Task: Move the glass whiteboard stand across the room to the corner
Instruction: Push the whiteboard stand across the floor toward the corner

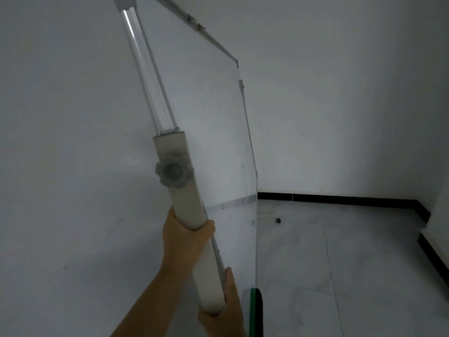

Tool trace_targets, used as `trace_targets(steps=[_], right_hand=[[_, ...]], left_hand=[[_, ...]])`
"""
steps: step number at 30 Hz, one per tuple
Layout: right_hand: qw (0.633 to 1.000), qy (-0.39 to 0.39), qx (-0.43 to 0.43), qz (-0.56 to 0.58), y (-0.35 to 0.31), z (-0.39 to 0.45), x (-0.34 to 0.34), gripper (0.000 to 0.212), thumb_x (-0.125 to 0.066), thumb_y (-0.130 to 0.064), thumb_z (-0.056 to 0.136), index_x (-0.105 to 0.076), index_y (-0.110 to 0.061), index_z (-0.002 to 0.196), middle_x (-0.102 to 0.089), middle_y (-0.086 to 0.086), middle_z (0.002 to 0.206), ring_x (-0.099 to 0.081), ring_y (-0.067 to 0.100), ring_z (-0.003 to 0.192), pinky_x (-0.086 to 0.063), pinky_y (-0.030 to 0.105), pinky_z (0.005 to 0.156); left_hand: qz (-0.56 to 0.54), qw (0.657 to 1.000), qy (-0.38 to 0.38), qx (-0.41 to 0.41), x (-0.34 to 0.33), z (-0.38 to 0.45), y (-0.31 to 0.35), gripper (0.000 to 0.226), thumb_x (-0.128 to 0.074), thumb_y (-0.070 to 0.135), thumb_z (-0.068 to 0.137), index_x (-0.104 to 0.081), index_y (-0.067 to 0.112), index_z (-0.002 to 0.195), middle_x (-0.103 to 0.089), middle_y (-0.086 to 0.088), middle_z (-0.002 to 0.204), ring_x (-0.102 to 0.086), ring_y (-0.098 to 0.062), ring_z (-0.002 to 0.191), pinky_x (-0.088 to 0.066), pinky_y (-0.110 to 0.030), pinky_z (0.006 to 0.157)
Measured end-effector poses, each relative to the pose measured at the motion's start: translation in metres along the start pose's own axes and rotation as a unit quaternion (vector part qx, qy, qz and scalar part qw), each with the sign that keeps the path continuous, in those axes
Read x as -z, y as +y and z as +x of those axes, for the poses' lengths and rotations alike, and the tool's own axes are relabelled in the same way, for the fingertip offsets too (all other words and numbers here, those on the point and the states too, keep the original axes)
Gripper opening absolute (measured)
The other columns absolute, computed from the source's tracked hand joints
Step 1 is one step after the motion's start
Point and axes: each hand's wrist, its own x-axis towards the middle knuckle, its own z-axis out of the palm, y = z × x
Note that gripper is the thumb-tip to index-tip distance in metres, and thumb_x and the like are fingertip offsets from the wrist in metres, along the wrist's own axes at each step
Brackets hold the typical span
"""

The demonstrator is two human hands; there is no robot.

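The glass whiteboard stand (184,190) fills the middle of the head view, tilted to the left. Its clear glass panel (213,117) has a metal top rail and a green edge at the bottom. A pale grey post with a star-shaped knob (173,173) carries a bright metal inner rail above it. My left hand (184,239) is wrapped around the post just below the knob. My right hand (226,310) grips the same post lower down, near the frame's bottom edge. The foot of the stand is out of view.
A white wall (60,142) stands close on the left. Another white wall with a black skirting board (340,199) meets a third wall in a corner at the right. The floor is pale tile (352,263). A small dark object (278,220) lies near the skirting.
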Motion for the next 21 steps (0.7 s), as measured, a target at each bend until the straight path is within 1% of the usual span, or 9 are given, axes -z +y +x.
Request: trace_targets(steps=[2,3,4,8,11,13,14,17,21], right_hand=[[1.0,0.005,0.016,-0.022,-0.114,-0.055,0.019,0.111,-0.063,-0.044,0.048,-0.015,-0.017,0.145,-0.034,-0.011,0.131,-0.039,0.009,0.118,-0.033,0.041,0.111],[1.0,-0.009,0.02,0.008,-0.153,-0.085,0.034,0.106,-0.061,-0.038,0.052,-0.015,-0.013,0.144,-0.032,-0.012,0.127,-0.036,0.01,0.12,-0.033,0.038,0.113],[0.999,0.029,0.035,0.017,-0.165,-0.087,0.032,0.1,-0.063,-0.031,0.055,-0.017,-0.014,0.143,-0.032,-0.012,0.125,-0.036,0.013,0.123,-0.032,0.037,0.113],[0.998,0.005,0.01,0.06,-0.161,-0.049,-0.014,0.082,-0.071,-0.005,0.076,-0.023,-0.023,0.139,-0.04,-0.008,0.132,-0.041,0.02,0.129,-0.037,0.026,0.108],[0.994,0.015,0.046,0.098,-0.17,-0.036,-0.043,0.1,-0.075,-0.022,0.063,-0.012,-0.022,0.14,-0.038,0.008,0.143,-0.04,0.027,0.129,-0.037,0.019,0.106],[0.996,0.029,0.064,0.057,-0.171,-0.022,-0.072,0.107,-0.064,-0.044,0.045,-0.003,-0.026,0.132,-0.04,0.008,0.141,-0.041,0.026,0.128,-0.034,0.039,0.113],[0.996,0.039,0.067,0.049,-0.173,-0.017,-0.084,0.106,-0.061,-0.047,0.043,-0.003,-0.026,0.13,-0.041,0.006,0.139,-0.041,0.025,0.128,-0.034,0.04,0.113],[0.992,0.055,0.101,0.046,-0.174,0.005,-0.117,0.112,-0.058,-0.048,0.044,-0.007,-0.013,0.137,-0.036,-0.013,0.131,-0.037,0.015,0.131,-0.03,0.012,0.107],[0.987,0.078,0.139,0.033,-0.179,0.035,-0.158,0.106,-0.057,-0.046,0.043,-0.018,-0.024,0.14,-0.028,-0.039,0.127,-0.03,-0.009,0.122,-0.033,0.022,0.108]], left_hand=[[0.004,1.0,-0.006,-0.004,0.003,0.011,-0.006,0.044,-0.07,0.0,0.066,-0.04,0.024,0.085,-0.043,0.018,0.074,-0.044,0.001,0.066,-0.038,-0.006,0.049],[0.007,1.0,-0.011,-0.012,0.005,0.018,-0.008,0.044,-0.07,0.0,0.066,-0.04,0.021,0.089,-0.043,0.019,0.074,-0.044,0.002,0.066,-0.036,-0.005,0.05],[0.009,1.0,-0.014,-0.016,0.008,0.023,-0.011,0.044,-0.07,0.001,0.066,-0.039,0.02,0.091,-0.043,0.02,0.075,-0.044,0.003,0.066,-0.035,-0.006,0.051],[0.016,1.0,-0.019,-0.019,0.026,0.056,-0.023,0.044,-0.07,0.001,0.066,-0.038,0.019,0.091,-0.041,0.02,0.073,-0.042,0.004,0.064,-0.035,-0.005,0.05],[0.017,1.0,-0.019,-0.014,0.042,0.085,-0.038,0.044,-0.07,0.0,0.066,-0.038,0.017,0.089,-0.041,0.017,0.071,-0.041,0.002,0.063,-0.033,-0.013,0.053],[0.02,0.999,-0.025,-0.008,0.054,0.105,-0.049,0.043,-0.07,0.0,0.066,-0.038,0.017,0.09,-0.041,0.017,0.071,-0.042,0.001,0.064,-0.033,-0.015,0.054],[0.023,0.999,-0.029,-0.008,0.06,0.116,-0.055,0.044,-0.07,0.001,0.066,-0.039,0.017,0.091,-0.042,0.016,0.072,-0.042,0.0,0.064,-0.034,-0.016,0.054],[0.027,0.999,-0.035,-0.001,0.077,0.15,-0.074,0.046,-0.071,0.002,0.065,-0.046,0.008,0.104,-0.05,0.005,0.086,-0.049,-0.016,0.074,-0.042,-0.026,0.067],[0.01,0.999,-0.036,0.013,0.096,0.196,-0.1,0.053,-0.071,0.0,0.065,-0.046,0.001,0.112,-0.05,-0.002,0.097,-0.049,-0.022,0.087,-0.041,-0.033,0.078]])
